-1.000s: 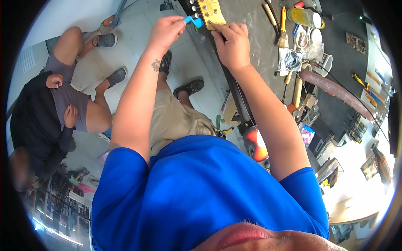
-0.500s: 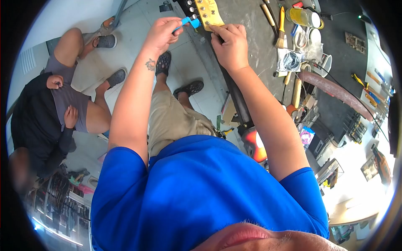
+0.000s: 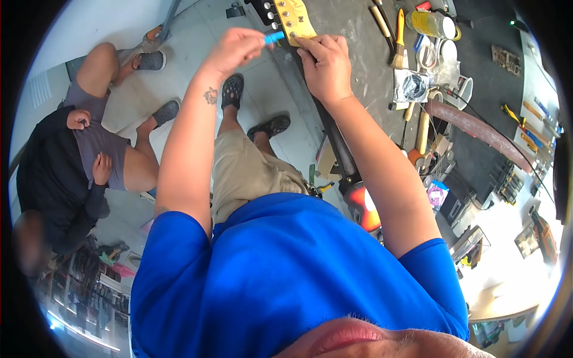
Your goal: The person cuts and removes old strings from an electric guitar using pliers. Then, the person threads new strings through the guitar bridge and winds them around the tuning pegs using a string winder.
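Note:
My left hand is closed around a blue string winder. The winder's head is at the tuning pegs on the left edge of a yellow guitar headstock. My right hand is at the lower end of the headstock, thumb and fingers pinched together by the nut. Whatever they pinch is too small to make out. From there the dark guitar neck runs down under my right forearm to a red-orange sunburst body, mostly hidden by my arm and shirt.
On the dark workbench at the right lie a yellow-handled brush, a jar, a tape roll and a plastic bag. A long brown curved piece lies farther right. Another person sits at the left.
My left hand and the winder have turned, so the winder now shows as a short blue piece beside the pegs. The headstock has shifted slightly; my right hand stays by the nut.

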